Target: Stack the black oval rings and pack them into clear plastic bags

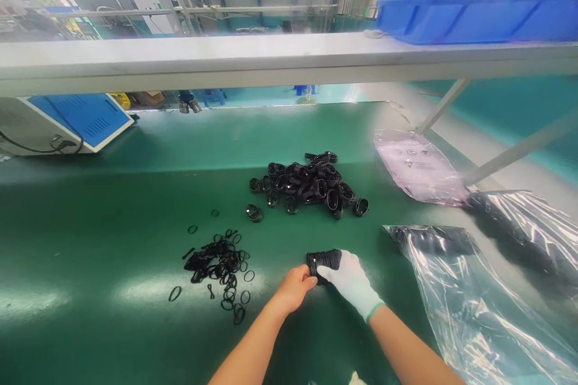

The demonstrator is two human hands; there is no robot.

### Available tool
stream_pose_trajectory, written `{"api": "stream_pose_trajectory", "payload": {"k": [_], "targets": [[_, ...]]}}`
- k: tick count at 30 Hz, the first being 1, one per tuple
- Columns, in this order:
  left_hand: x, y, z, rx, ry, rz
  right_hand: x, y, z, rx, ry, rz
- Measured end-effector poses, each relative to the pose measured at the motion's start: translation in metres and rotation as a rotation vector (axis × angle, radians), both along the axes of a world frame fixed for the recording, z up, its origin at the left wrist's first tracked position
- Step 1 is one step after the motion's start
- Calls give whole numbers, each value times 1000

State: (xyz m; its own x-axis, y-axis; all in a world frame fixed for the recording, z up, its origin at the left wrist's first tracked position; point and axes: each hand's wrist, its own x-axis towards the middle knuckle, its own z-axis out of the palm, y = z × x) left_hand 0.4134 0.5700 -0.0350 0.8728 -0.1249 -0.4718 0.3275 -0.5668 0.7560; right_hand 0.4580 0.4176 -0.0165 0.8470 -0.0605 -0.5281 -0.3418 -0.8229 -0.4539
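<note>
A row of black rings (pixel 324 260), pressed side by side into a short roll, lies low over the green worktop between my hands. My right hand (pixel 351 280), in a white glove with a green cuff, is closed round its right part. At the roll's left end, my bare left hand (pixel 295 289) grips with thumb and fingers together; some fingertips are hidden. Beyond my hands lies a heap of bundled black rings (pixel 311 183). Loose thin black bands (pixel 219 261) are scattered to the left of my left hand.
On the right lie a clear plastic bag (pixel 456 289) with black contents at its far end, another filled bag (pixel 524 222) and a pinkish bag (pixel 415 165). A white shelf (pixel 226 60) crosses above the worktop, bearing a blue bin (pixel 478 18). A blue-panelled box (pixel 81 120) stands far left.
</note>
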Motion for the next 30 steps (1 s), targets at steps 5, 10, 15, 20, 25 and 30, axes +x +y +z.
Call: {"api": "stream_pose_trajectory", "payload": {"k": [5, 10, 15, 20, 25, 30], "targets": [[-2, -1, -1, 10, -4, 25, -1, 4, 3, -62, 20, 11], [-3, -2, -4, 1, 9, 45, -3, 12, -1, -117, 2, 3], [-1, 1, -7, -114, 62, 66, -3, 13, -8, -127, -9, -21], [0, 3, -9, -205, 110, 137, -5, 12, -6, -124, -1, 11], [7, 7, -5, -315, 148, 288, -4, 13, 2, -133, 25, 1], [18, 2, -5, -464, 217, 396, -3, 12, 3, -110, 37, 14]]}}
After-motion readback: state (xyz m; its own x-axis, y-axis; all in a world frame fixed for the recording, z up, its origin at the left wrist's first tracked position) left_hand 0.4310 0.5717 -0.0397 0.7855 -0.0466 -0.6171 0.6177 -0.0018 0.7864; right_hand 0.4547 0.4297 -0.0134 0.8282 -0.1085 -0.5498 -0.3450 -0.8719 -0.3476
